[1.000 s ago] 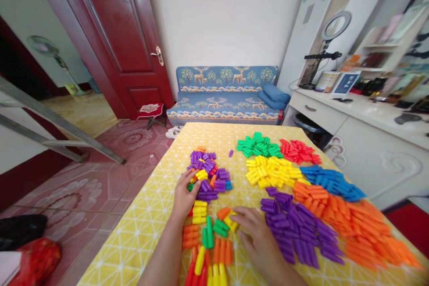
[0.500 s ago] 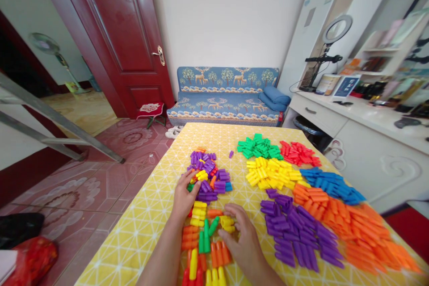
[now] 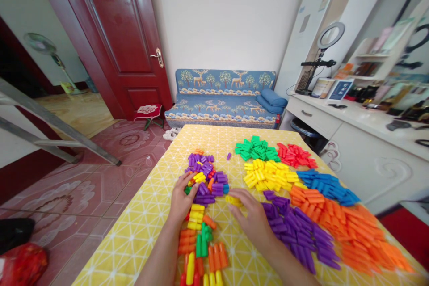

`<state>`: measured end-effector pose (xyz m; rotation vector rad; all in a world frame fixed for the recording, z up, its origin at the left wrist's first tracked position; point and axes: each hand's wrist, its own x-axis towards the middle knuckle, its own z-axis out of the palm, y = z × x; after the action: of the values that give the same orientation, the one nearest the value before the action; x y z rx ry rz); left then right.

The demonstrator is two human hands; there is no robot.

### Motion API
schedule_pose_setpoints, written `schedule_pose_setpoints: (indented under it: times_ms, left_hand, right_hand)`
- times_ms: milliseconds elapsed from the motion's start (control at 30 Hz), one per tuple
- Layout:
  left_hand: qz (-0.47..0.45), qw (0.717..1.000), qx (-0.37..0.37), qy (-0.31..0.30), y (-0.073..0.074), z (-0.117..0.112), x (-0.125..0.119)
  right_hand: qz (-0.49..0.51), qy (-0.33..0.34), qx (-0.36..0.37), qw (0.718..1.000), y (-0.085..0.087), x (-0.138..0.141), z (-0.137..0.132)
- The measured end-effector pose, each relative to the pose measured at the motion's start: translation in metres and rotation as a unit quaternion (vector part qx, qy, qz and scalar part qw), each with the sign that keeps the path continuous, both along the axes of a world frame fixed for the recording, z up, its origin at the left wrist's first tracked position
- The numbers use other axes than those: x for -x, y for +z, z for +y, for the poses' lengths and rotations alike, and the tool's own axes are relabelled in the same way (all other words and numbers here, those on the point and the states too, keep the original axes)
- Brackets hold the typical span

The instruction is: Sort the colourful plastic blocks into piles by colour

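Head view, A: Any legible print? Landmark: the purple pile [image 3: 300, 228].

B: Beyond it and to its right, a blue-and-white box [image 3: 341, 89] on the white dresser [image 3: 365, 156] bears pale lettering; too blurred to read.

A: Fingers?

B: Right hand [image 3: 250, 210], just left of the purple pile: fingers curled, thumb opposed, yellow pieces [image 3: 233, 200] pinched near the tips. Left hand [image 3: 181, 199], well left of the pile: thumb and forefinger parted, fingers loosely bent at the near-left edge of the mixed heap [image 3: 205, 167]. Not clenched; no piece seen gripped. Some fingertips hidden.

A: Location of the held pieces?

B: Left of the purple pile, between it and the mixed heap.

A: Materials, shapes?

B: Pieces smooth, plastic-looking, short rounded tubes, many aligned in rows. Yellow pile [image 3: 270, 174] directly beyond the purple; green pile [image 3: 256, 148] farther beyond; orange pile [image 3: 348, 228] to its right. Left of it, nearer the wearer, a slanted orange row [image 3: 217, 255] and green pieces [image 3: 203, 241]. Under all, a yellow tablecloth [image 3: 134, 228] with white lines forming triangles.
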<state>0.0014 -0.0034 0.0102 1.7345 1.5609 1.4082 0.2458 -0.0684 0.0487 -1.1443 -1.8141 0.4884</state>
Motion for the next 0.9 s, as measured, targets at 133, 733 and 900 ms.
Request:
schedule_pose_setpoints:
  times_ms: [133, 733, 900]
  left_hand:
    - [0.001, 1.0, 0.0, 0.004, 0.0, 0.0, 0.0]
    - [-0.007, 1.0, 0.001, -0.001, -0.002, 0.001, 0.0]
    - [0.006, 1.0, -0.001, 0.0, 0.002, -0.001, -0.001]
  right_hand:
    - [-0.137, -0.024, -0.003, 0.99, 0.02, -0.031, 0.07]
    - [-0.353, -0.116, 0.021, 0.928, 0.019, -0.042, 0.102]
    - [-0.196, 0.042, 0.012, 0.98, 0.029, 0.017, 0.038]
